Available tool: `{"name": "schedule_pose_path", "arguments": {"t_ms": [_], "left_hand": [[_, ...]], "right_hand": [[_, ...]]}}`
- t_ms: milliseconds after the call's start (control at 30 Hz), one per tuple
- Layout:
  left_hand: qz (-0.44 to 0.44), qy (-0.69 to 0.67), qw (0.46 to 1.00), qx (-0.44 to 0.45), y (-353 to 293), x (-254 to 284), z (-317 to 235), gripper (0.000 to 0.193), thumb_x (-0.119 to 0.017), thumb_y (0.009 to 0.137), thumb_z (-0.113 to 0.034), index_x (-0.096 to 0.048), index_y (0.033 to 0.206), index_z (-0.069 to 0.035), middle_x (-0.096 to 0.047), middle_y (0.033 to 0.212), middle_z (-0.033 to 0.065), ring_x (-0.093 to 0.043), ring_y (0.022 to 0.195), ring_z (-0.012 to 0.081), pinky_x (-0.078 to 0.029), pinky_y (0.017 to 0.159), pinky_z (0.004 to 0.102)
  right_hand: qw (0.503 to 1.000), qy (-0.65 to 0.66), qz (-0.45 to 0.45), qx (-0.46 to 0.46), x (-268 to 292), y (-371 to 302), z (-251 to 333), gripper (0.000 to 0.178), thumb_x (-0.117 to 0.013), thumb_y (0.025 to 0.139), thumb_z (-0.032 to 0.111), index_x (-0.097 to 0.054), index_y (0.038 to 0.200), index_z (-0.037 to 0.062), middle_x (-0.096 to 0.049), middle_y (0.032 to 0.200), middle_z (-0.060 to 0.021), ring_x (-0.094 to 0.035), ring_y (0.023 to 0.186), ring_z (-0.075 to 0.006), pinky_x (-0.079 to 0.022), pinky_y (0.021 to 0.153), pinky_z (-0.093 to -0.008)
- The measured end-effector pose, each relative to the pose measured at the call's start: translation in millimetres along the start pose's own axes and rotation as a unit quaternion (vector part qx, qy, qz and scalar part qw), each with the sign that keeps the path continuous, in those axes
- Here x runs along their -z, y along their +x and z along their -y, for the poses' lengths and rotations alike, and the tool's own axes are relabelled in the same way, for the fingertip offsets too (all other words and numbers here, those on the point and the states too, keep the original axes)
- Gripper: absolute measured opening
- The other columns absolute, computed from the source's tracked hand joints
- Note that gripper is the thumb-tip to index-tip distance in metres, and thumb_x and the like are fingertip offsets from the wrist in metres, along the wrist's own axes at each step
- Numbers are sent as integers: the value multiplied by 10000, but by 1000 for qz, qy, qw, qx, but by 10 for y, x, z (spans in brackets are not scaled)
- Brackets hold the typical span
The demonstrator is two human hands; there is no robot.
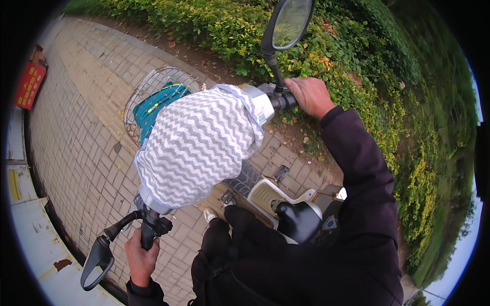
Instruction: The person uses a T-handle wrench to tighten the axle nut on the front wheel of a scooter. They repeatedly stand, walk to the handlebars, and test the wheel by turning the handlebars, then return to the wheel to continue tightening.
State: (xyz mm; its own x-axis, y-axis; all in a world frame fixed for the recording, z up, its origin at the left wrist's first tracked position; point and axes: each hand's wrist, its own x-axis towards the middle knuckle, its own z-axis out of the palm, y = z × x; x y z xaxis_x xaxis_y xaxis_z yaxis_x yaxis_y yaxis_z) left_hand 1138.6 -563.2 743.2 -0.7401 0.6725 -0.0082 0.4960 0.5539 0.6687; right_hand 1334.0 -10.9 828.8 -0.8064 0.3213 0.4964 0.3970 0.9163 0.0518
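Note:
My left hand is closed round the left handlebar grip of a scooter. At the other end of the bar, my right hand wraps round the right grip, which it mostly hides. A grey-and-white zigzag cloth covers the middle of the handlebar between my hands. Beside my left hand the left mirror hangs out on its stalk. The right mirror rises just beyond my right hand. In front of the cloth is a wire basket with a teal item in it.
I stand on brick paving at the scooter's left side. A black seat and cream seat frame are near my legs. Leafy hedges line the right. A worn white panel and a red box lie left.

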Motion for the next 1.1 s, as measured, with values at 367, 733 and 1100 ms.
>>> {"name": "schedule_pose_path", "arguments": {"t_ms": [367,733,1100], "left_hand": [[0,-21,1000,8,8,0,-5,234,-749,766,-64,-606,938,7,-605,680,182,-585,584,328,-451,583,394],[17,-51,998,22,139,65,60,277,-756,763,-64,-624,994,13,-626,692,186,-613,593,332,-478,595,380],[20,-35,999,32,220,100,-25,227,-755,778,-80,-595,910,12,-582,639,110,-510,569,155,-418,558,335]], "right_hand": [[999,-17,17,-29,63,99,44,480,-449,1065,399,-718,812,92,-696,777,-154,-650,732,-394,-499,650,-503],[991,62,115,0,59,349,-13,461,-386,1093,408,-689,1054,63,-704,1030,-154,-651,987,-380,-518,835,-473],[1000,16,11,-1,-24,356,7,409,-499,1041,316,-655,744,82,-640,696,-130,-645,720,-378,-506,646,-491]]}}
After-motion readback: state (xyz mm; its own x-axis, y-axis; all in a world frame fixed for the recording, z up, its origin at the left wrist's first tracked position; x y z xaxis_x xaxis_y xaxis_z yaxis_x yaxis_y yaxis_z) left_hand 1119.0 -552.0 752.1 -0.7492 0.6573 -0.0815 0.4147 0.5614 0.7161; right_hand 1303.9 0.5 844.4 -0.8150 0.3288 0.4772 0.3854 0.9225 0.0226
